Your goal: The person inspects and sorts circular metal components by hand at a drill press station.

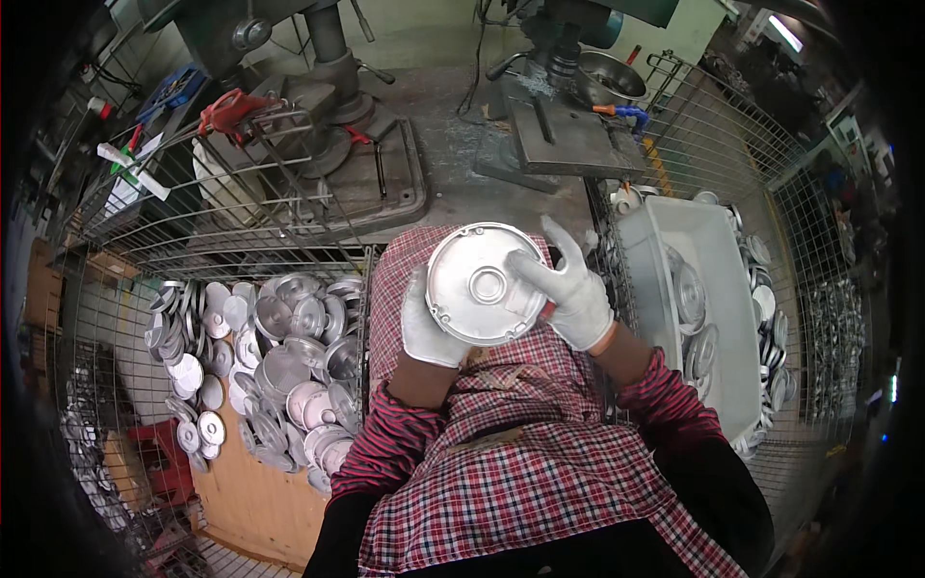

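Observation:
A round silver metal cover (472, 316), with a raised ring in its middle and small lugs around its rim, is held over my lap. My left hand (431, 326), in a pale work glove, is closed on its left and lower edge, fingers partly hidden behind it. At the right edge is my gloved right hand (581, 306), its thumb lying across the cover's face and one finger raised off the rim. A small red bit (547, 310) shows between that hand and the cover; its kind I cannot make out.
To my left, a wire cage (364, 289) contains many loose metal covers (299, 347). A grey plastic bin (737, 366) with more covers stands at my right. Ahead is a workbench with a drill press table (568, 130), a metal bowl (612, 79) and a red-handled tool (231, 114).

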Available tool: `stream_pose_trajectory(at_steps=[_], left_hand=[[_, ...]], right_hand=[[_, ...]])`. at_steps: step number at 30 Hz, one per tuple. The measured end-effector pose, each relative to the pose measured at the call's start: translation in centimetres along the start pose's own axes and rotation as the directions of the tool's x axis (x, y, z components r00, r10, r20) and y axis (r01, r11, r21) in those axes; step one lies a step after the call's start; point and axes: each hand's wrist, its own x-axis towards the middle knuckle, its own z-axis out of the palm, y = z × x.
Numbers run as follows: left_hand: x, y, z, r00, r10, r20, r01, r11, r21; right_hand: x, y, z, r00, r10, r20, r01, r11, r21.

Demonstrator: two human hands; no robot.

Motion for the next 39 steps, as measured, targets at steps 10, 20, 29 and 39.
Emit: stream_pose_trajectory(at_steps=[10,20,29,39], left_hand=[[0.1,-0.1,-2.8,0.954,0.287,0.082,-0.275,0.740,0.614],[-1.2,-0.6,-0.3,0.998,-0.010,0.054,-0.020,0.854,0.519],[-0.8,-1.2,-0.9,0.999,-0.028,0.046,0.010,0.937,0.348],[-0.4,-1.1,-1.2,0.999,-0.007,0.046,-0.009,0.940,0.340]], right_hand=[[0.0,0.9,-1.0,0.988,-0.054,0.145,-0.016,0.895,0.447],[2.3,3.9,-3.2,0.640,0.288,0.712,-0.768,0.211,0.605],[2.2,4.7,-5.0,0.732,0.090,0.676,-0.669,0.281,0.688],[2.4,5.8,-1.6,0.808,0.195,0.556,-0.589,0.262,0.764]])
